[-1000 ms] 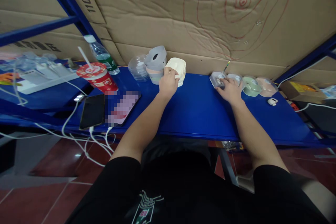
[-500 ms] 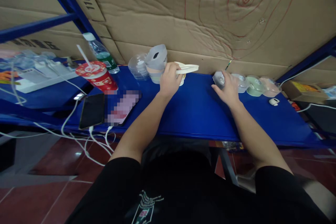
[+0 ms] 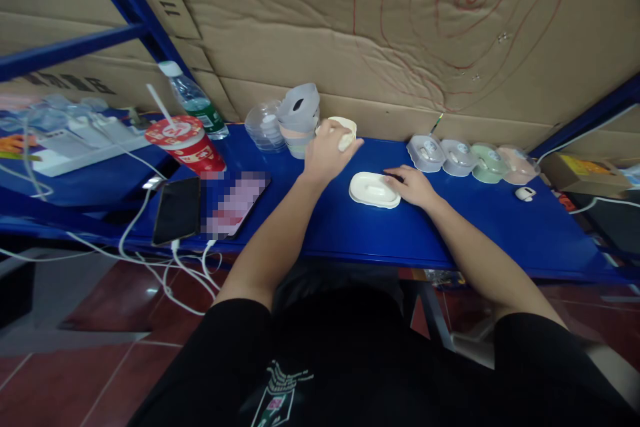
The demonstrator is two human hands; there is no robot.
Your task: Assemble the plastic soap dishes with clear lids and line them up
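My left hand (image 3: 330,152) is over a cream-coloured, rounded piece (image 3: 346,125) at the back of the table. Its thumb and fingers are apart, with cream material showing between them; whether they grip it is unclear. A cream oval lid-like piece (image 3: 374,189), with a raised middle, lies flat on the blue tabletop in front. At its right edge, my right hand (image 3: 414,185) is open, fingertips touching or just over the rim. Left of my left hand stands a stack of pale tubs (image 3: 295,127).
Four lidded containers, grey (image 3: 427,152), another grey (image 3: 459,157), green (image 3: 489,163) and pink (image 3: 519,164), line the back right. A white earbud case (image 3: 525,194) lies nearby. At left are a red cup (image 3: 187,147), a bottle (image 3: 200,110), a phone (image 3: 176,211) and cables.
The cream lid-like piece has gone from my left hand to the tabletop. My right hand has moved left and nearer from the containers to its edge. My left hand stays at the back.
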